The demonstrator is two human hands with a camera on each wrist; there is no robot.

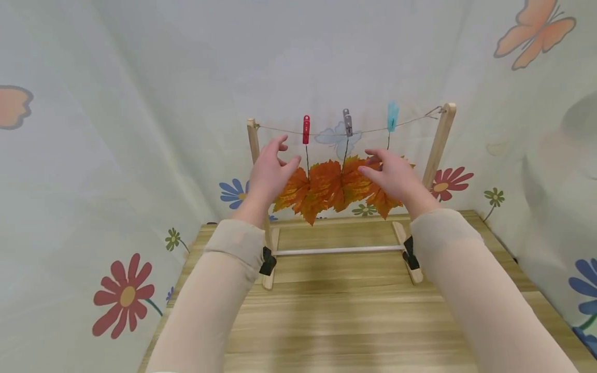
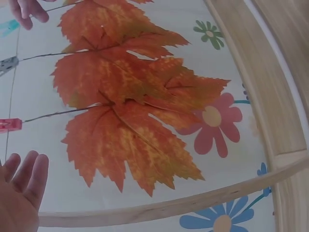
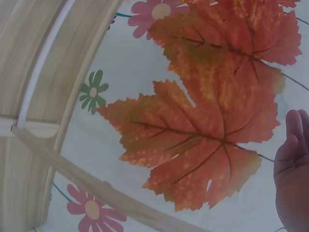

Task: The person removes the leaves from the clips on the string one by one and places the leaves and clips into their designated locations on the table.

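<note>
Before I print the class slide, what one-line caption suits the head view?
Left hand and right hand raised near orange leaves hanging from a string by three clips.

Open gap between left hand (image 1: 271,168) and right hand (image 1: 392,173); leaves (image 1: 326,181) hang there, stems above. String (image 1: 280,129) crosses over leaves, red peg (image 1: 306,129), grey peg (image 1: 347,123), blue peg (image 1: 392,116) jutting up. Free air above pegs. Left post (image 1: 253,137), right post (image 1: 440,147) bound sides. Passage below leaves, over rod (image 1: 340,250). Cloth (image 1: 303,57) blocks behind.

Long, plain cream sleeves (image 1: 200,311) end in wide cuffs (image 1: 238,239) above bare hands (image 1: 269,171).
</note>
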